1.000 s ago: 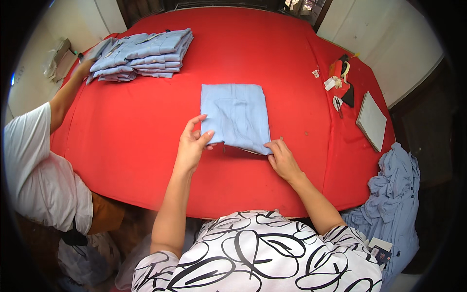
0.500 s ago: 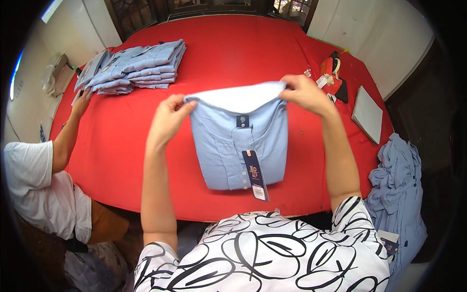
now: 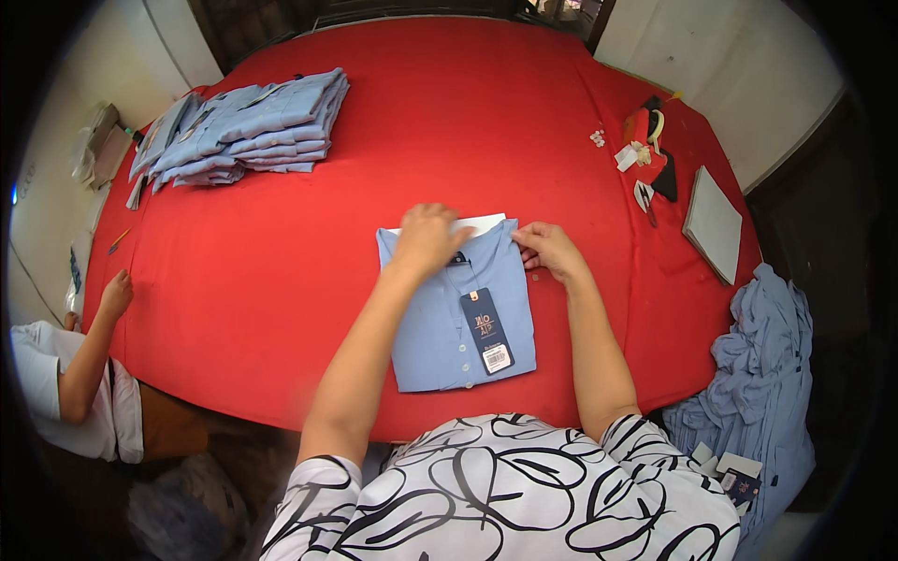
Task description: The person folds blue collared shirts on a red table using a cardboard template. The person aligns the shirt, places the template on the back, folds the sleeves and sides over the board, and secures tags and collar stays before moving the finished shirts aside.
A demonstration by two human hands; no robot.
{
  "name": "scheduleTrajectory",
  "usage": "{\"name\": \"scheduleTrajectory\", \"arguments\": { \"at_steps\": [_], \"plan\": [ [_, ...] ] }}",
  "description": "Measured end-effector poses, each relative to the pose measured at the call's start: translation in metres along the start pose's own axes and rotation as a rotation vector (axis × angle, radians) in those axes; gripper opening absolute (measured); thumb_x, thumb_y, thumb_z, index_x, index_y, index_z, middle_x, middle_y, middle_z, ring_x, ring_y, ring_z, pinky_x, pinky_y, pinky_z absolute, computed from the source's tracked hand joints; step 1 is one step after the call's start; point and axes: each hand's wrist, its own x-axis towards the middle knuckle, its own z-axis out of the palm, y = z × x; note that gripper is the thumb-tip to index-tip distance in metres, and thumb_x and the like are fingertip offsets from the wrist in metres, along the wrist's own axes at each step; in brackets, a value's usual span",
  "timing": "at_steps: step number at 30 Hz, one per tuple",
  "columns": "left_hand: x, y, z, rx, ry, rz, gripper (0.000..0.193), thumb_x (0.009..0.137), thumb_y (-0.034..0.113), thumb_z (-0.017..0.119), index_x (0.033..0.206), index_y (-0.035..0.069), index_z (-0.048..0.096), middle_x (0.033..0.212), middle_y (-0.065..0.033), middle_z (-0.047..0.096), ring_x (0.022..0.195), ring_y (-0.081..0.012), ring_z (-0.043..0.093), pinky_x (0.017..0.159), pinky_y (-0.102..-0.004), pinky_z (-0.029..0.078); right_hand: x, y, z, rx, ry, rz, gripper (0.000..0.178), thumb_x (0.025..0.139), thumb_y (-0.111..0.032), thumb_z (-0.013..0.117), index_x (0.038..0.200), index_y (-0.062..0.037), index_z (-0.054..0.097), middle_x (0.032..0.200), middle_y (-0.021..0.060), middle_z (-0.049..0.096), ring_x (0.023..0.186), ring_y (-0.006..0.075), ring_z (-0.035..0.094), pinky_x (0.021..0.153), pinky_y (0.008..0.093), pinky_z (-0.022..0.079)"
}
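A folded light-blue shirt point(image 3: 426, 327) lies on the red-covered table in front of me, its button placket facing up. A dark hang tag point(image 3: 485, 327) rests on its front. A white sheet point(image 3: 486, 222) shows behind the neckline. My left hand point(image 3: 428, 241) lies across the neckline, slightly blurred, with its fingers spread toward the right over the white sheet. At the shirt's upper right corner, my right hand point(image 3: 552, 251) pinches the edge between thumb and fingers.
Folded blue shirts point(image 3: 253, 131) are stacked at the far left, near a co-worker's hand point(image 3: 116, 294). At the right lie a white pad point(image 3: 713, 224), a roll of tape point(image 3: 658, 131) and small white pieces point(image 3: 597, 138). Loose blue garments point(image 3: 762, 365) hang at the table's right edge.
The shirt came down from my raised hands and now lies flat. My left hand moved from its left corner onto the neckline. The co-worker's hand withdrew from the stack.
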Motion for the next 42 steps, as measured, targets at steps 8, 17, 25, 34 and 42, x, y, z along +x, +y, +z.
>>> {"name": "scheduleTrajectory", "arguments": {
  "at_steps": [8, 17, 25, 34, 42],
  "plan": [
    [0.025, 0.038, 0.017, -0.306, -0.134, -0.023, 0.047, 0.081, 0.038, 0.078, 0.110, 0.003, 0.067, 0.110, -0.0191, 0.067, 0.109, -0.0358, 0.061, 0.093, -0.0448, 0.046, 0.022, 0.008, 0.018, 0.162, 0.113, -0.156, 0.021, 0.095, -0.019, 0.063, 0.090, 0.0005, 0.067, 0.077, 0.0061, 0.066, 0.066, 0.0112, 0.061, 0.060, 0.0272, 0.049],
    [0.028, 0.020, 0.036, -0.496, -0.158, -0.150, 0.031, 0.088, 0.024, 0.071, 0.104, -0.003, 0.069, 0.097, -0.0199, 0.071, 0.094, -0.0326, 0.069, 0.082, -0.0394, 0.052, 0.034, 0.013, 0.039, 0.037, 0.378, -0.281, 0.011, 0.094, -0.011, 0.066, 0.092, -0.0008, 0.068, 0.074, 0.0020, 0.065, 0.066, 0.0081, 0.054, 0.062, 0.0246, 0.044],
    [0.041, 0.010, -0.007, -0.287, -0.141, -0.204, 0.031, 0.086, 0.027, 0.071, 0.103, 0.001, 0.072, 0.107, -0.0189, 0.069, 0.099, -0.0320, 0.066, 0.087, -0.0397, 0.051, 0.038, 0.014, 0.034, -0.420, 0.362, -0.324, 0.014, 0.088, -0.012, 0.069, 0.098, -0.0025, 0.069, 0.084, 0.0067, 0.067, 0.078, 0.0155, 0.062, 0.071, 0.0315, 0.049],
    [-0.031, -0.077, -0.074, -0.432, -0.298, -0.454, 0.034, 0.079, 0.011, 0.078, 0.113, 0.004, 0.071, 0.089, -0.0067, 0.066, 0.082, -0.0166, 0.061, 0.078, -0.0315, 0.052, 0.040, -0.001, 0.024, -0.280, 0.164, -0.251, 0.017, 0.089, -0.014, 0.066, 0.101, -0.0020, 0.070, 0.092, 0.0107, 0.069, 0.087, 0.0206, 0.065, 0.078, 0.0343, 0.050],
    [-0.030, -0.077, -0.050, -0.378, -0.144, -0.470, 0.034, 0.079, 0.011, 0.079, 0.112, 0.003, 0.071, 0.094, -0.0091, 0.064, 0.085, -0.0192, 0.062, 0.079, -0.0323, 0.053, 0.044, 0.000, 0.023, -0.522, 0.201, -0.396, 0.012, 0.087, -0.011, 0.066, 0.095, -0.0028, 0.069, 0.103, 0.0123, 0.063, 0.100, 0.0301, 0.062, 0.088, 0.0397, 0.049]
  ]
}}
